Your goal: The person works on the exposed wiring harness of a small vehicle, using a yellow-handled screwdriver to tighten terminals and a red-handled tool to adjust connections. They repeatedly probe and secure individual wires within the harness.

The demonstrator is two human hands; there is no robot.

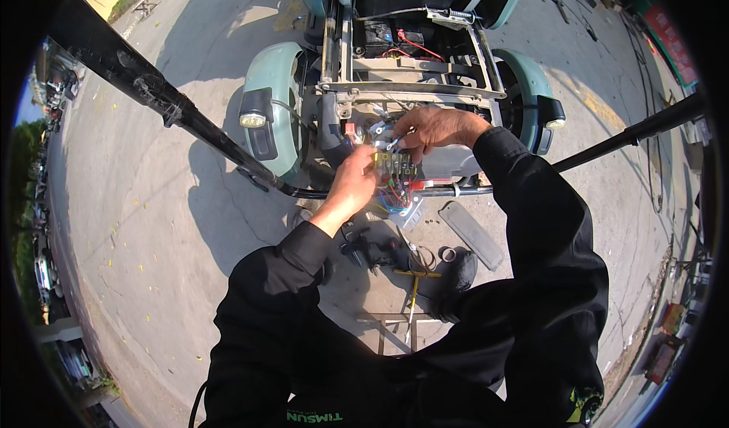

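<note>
A block with rows of screw terminals (395,164), edged in yellow, sits at the open rear of a small pale green vehicle. My left hand (355,186) closes on its left end with thumb and fingers. Above the block, my right hand (439,130) pinches a cable with a ring-shaped metal lug (391,146); its fingers partly hide the cable. Another loose lug (379,130) lies just beyond. Thin coloured wires (396,192) hang from the block's near side. A red connector (350,129) is beside my left fingertips.
Black frame poles (205,133) slant in from the upper left and right. Two green fenders (275,86) with lamps flank the frame. A battery with red cables (402,41) sits farther in. On the ground are a long grey cover (471,235), a yellow-handled T-shaped tool (416,274) and a tape roll (449,255).
</note>
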